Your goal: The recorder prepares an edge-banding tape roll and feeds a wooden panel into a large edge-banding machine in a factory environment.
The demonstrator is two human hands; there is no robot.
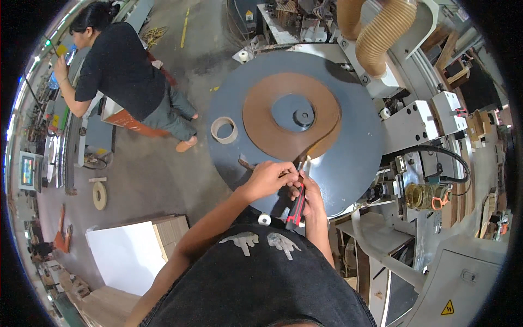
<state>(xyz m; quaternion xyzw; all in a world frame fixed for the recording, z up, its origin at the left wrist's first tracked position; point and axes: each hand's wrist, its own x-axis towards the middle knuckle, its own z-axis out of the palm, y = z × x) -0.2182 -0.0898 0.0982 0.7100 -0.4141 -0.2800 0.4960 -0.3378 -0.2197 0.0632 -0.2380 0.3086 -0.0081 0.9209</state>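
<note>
Though aslant — red tool (pixel 298 205) tip-forward

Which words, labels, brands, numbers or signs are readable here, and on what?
Yellow triangle, black lightning bolt: grey cabinet, lower right.
Small yellow label, top: too small to read.
Screen, left: too small.
Orange-red box: pale markings, too blurred.
No words, brands or numbers legible.
</note>
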